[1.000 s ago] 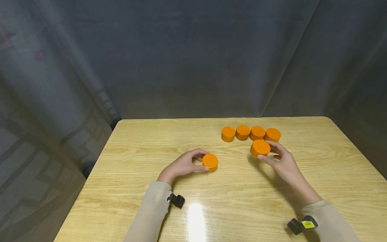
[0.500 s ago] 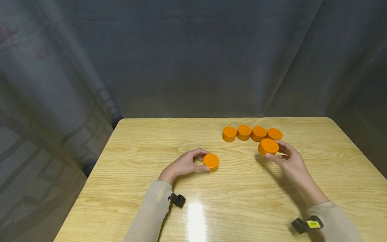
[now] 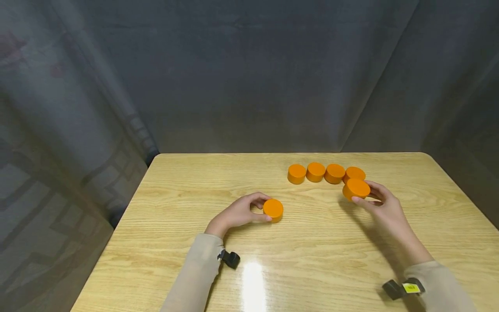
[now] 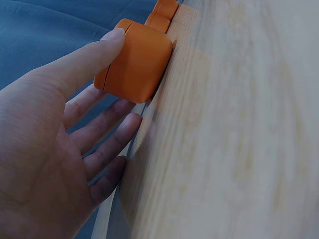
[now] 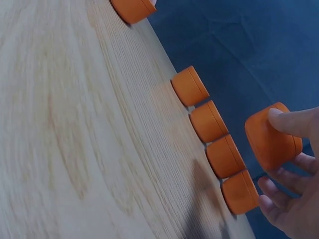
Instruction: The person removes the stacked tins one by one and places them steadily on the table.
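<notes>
My left hand (image 3: pixel 243 211) pinches an orange round jar (image 3: pixel 273 209) near the middle of the table, thumb on its near side. In the left wrist view, that jar (image 4: pixel 139 62) shows a lid seam, and its base is at or very close to the wood. My right hand (image 3: pixel 386 210) holds a second orange jar (image 3: pixel 356 189) between thumb and fingers, raised above the table. In the right wrist view, this held jar (image 5: pixel 271 137) is tilted and apart from the row of jars. From the head it partly covers the rightmost jar (image 3: pixel 355 173) of the row.
Other matching jars stand in a row toward the back right, including the leftmost jar (image 3: pixel 297 173) and a middle jar (image 3: pixel 315 172). The wooden table (image 3: pixel 187 182) ends at a dark grey curtain (image 3: pixel 249 86). Both sleeves carry small black wrist cameras (image 3: pixel 232 259).
My right hand has moved right with its jar, from in front of the row's third jar to in front of the rightmost one. The left hand and its jar have stayed put.
</notes>
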`<state>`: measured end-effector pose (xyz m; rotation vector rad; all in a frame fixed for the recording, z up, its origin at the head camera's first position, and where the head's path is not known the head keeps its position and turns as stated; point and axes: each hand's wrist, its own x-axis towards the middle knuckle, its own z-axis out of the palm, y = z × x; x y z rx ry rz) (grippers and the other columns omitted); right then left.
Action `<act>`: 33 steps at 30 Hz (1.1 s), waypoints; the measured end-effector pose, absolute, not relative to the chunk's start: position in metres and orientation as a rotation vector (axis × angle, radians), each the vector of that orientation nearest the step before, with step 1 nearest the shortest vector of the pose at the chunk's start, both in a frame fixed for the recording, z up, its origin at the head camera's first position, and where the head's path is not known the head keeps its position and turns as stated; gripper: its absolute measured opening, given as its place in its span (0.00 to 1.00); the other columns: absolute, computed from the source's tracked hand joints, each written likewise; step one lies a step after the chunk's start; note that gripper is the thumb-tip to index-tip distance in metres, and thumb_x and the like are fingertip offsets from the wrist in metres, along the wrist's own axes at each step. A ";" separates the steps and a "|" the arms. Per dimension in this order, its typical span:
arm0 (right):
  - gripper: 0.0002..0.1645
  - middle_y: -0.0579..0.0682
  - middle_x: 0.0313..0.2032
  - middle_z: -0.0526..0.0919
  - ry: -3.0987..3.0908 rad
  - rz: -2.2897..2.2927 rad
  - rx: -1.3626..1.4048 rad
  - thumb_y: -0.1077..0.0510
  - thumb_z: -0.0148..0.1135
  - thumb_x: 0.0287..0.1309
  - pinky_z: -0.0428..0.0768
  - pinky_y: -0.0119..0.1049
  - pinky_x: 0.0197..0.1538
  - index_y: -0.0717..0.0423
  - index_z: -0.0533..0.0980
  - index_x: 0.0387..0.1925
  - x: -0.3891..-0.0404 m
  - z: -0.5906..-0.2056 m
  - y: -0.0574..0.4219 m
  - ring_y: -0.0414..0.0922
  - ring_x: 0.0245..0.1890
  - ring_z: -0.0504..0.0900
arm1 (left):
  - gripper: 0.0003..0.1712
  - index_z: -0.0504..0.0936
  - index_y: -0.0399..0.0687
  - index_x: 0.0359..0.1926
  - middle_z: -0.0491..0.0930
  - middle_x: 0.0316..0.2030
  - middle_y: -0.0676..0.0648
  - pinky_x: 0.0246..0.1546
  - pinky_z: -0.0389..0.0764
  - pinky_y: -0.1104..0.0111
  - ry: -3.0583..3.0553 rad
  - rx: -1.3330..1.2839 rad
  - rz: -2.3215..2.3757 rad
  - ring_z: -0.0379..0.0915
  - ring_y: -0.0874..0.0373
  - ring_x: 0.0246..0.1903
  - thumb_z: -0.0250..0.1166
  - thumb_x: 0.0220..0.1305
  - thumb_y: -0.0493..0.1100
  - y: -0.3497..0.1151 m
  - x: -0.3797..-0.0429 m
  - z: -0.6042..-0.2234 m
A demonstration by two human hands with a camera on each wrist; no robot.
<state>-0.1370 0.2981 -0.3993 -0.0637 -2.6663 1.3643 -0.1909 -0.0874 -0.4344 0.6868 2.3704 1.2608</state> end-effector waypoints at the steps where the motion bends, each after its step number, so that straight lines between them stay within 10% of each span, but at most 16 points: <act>1: 0.44 0.68 0.62 0.70 -2.669 1.363 -0.073 0.48 0.65 0.65 0.68 0.16 0.41 0.69 0.60 0.70 -0.137 -0.399 0.299 0.22 0.45 0.64 | 0.32 0.76 0.62 0.62 0.77 0.48 0.62 0.55 0.72 0.62 2.371 0.687 1.261 0.72 0.63 0.48 0.74 0.58 0.54 -0.087 -0.191 -0.435; 11: 0.44 0.66 0.61 0.70 -2.665 1.342 -0.138 0.47 0.66 0.64 0.68 0.16 0.40 0.68 0.60 0.70 -0.139 -0.401 0.310 0.22 0.44 0.64 | 0.32 0.76 0.61 0.62 0.77 0.48 0.61 0.55 0.72 0.62 2.366 0.687 1.273 0.73 0.62 0.48 0.75 0.57 0.53 -0.086 -0.191 -0.434; 18: 0.44 0.42 0.52 0.71 -2.619 1.373 -0.167 0.48 0.67 0.63 0.69 0.15 0.40 0.68 0.60 0.70 -0.140 -0.404 0.316 0.23 0.43 0.67 | 0.32 0.76 0.62 0.62 0.77 0.48 0.62 0.56 0.72 0.62 2.362 0.675 1.271 0.73 0.63 0.48 0.75 0.57 0.53 -0.087 -0.190 -0.433; 33: 0.44 0.30 0.46 0.69 -2.531 1.394 -0.276 0.49 0.68 0.63 0.70 0.14 0.40 0.69 0.61 0.70 -0.145 -0.404 0.326 0.25 0.42 0.67 | 0.31 0.76 0.62 0.62 0.77 0.48 0.61 0.55 0.71 0.62 2.352 0.672 1.280 0.72 0.62 0.48 0.75 0.57 0.53 -0.087 -0.191 -0.435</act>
